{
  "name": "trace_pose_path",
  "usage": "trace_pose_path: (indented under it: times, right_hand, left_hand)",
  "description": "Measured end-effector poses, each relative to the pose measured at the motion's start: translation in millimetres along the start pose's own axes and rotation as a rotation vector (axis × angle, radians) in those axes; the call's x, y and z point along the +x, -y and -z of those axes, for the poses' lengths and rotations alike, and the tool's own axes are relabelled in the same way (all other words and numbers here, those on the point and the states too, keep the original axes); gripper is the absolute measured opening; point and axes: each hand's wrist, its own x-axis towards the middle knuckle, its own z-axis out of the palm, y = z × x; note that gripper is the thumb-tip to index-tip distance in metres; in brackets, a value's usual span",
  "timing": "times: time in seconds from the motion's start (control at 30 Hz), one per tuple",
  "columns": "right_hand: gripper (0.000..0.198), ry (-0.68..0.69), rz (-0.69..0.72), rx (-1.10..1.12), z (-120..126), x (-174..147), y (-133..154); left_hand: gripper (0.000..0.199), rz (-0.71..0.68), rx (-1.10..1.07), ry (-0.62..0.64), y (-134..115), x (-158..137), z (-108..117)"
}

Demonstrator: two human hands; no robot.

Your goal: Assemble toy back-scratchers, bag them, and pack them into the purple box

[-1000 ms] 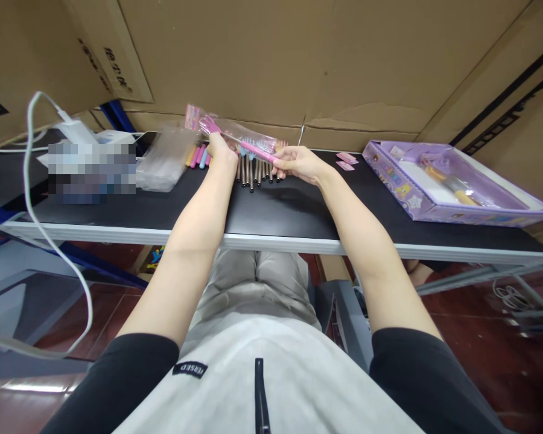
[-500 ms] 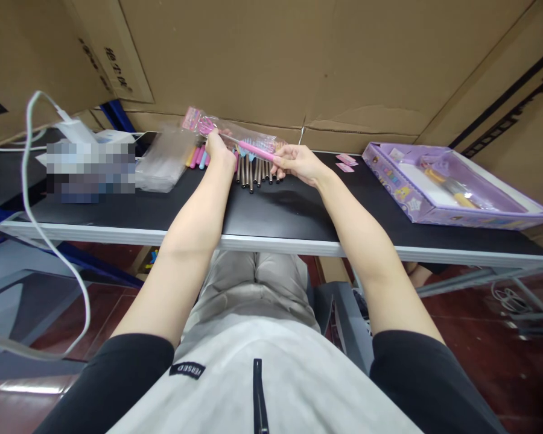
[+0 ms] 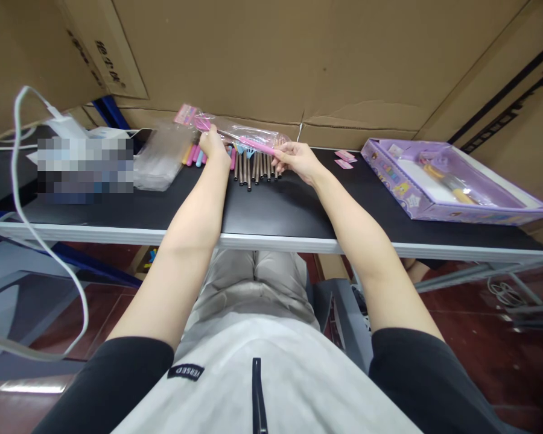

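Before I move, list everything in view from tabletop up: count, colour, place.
pink-handled utensil: one, pink and metallic, held mid-view
clear plastic bag: one, pink card at end, along the utensil
thin metallic rods: many, dark silver, centre
slim plastic handles: several, pink, yellow, blue, left of rods
flat plastic sleeves: stack, clear, further left
small printed cards: few, pink, right of centre
shallow cardboard box: one, purple, right end
packaged utensil: one, yellow handle, inside box
plugged cable: one, white, far left
pixelated area: one, grey-blue, left
table: one, black, silver-edged, front
cardboard panels: several, brown, behind
left hand: one, bare, utensil's head end
right hand: one, bare, pink handle
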Motion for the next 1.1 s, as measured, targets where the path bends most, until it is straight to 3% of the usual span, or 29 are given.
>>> trace_pose_path:
  times: [0.13, 0.3, 0.37, 0.47, 0.6, 0.73, 0.9, 1.0, 1.1]
  right_hand:
    - [0.034, -0.140, 0.005, -0.160, 11, 12, -12]
    - [0.068, -0.284, 0.184, -0.666, 19, 16, -17]
    - [0.077, -0.248, 0.268, -0.918, 17, 10, -13]
    - [0.078, -0.109, 0.268, -1.122, 11, 0, -6]
    - [0.072, -0.027, 0.245, -1.088, 2, -4, -7]
    - [0.054, -0.028, 0.331, -0.897, -1, 5, -10]
    - [0.034, -0.038, 0.347, -0.806, 25, 5, 9]
    - [0.040, -0.114, 0.308, -0.870, 63, -16, 36]
    - [0.048, -0.278, 0.143, -1.036, 108, -54, 64]
  left_hand:
    - [0.017, 0.021, -0.001, -0.006, -2, -14, -4]
    - [0.014, -0.002, 0.072, 0.010, 3, -16, -6]
    - [0.012, -0.035, 0.114, 0.056, 6, -18, -7]
    - [0.007, -0.046, 0.148, 0.135, 9, -23, -10]
    - [0.008, -0.007, 0.133, 0.199, 8, -31, -14]
    - [0.012, 0.043, 0.120, 0.213, 1, -38, -15]
    - [0.017, 0.090, 0.226, 0.387, 2, -41, -15]
    - [0.021, -0.031, 0.417, 0.502, 12, -40, -14]
    - [0.013, -0.332, 0.699, 0.601, 19, -41, -10]
